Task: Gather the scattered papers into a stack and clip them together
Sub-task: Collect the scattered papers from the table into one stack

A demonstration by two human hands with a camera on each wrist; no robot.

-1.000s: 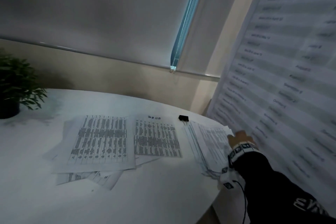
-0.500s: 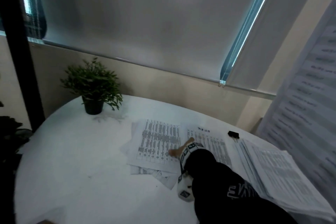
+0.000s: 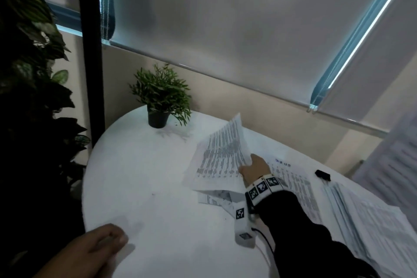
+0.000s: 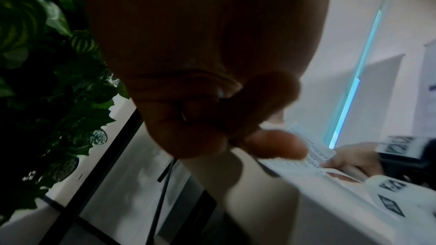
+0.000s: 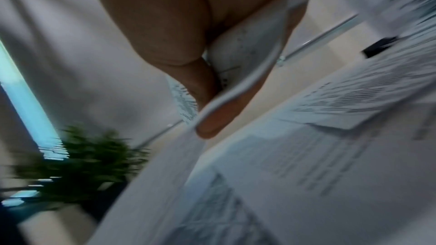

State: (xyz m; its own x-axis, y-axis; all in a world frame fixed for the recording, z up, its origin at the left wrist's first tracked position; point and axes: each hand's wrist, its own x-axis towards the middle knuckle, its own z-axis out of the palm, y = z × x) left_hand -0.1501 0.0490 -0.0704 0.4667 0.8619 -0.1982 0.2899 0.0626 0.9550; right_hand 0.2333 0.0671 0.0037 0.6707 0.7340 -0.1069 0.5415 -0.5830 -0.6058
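My right hand pinches the right edge of a printed sheet and holds it tilted up off the round white table. In the right wrist view the thumb and fingers grip that paper. More loose sheets lie under it, and another printed sheet lies flat to its right. A gathered paper stack sits at the table's right edge. Behind the stack lies a black binder clip. My left hand is at the front left with fingers curled, holding nothing.
A small potted plant stands at the back of the table. A black post and a tall leafy plant line the left side. A printed banner hangs at the right, close to the stack.
My right hand left the stack on the right, reached the scattered sheets and has lifted one by its edge. The left hand has come into view at the front left.
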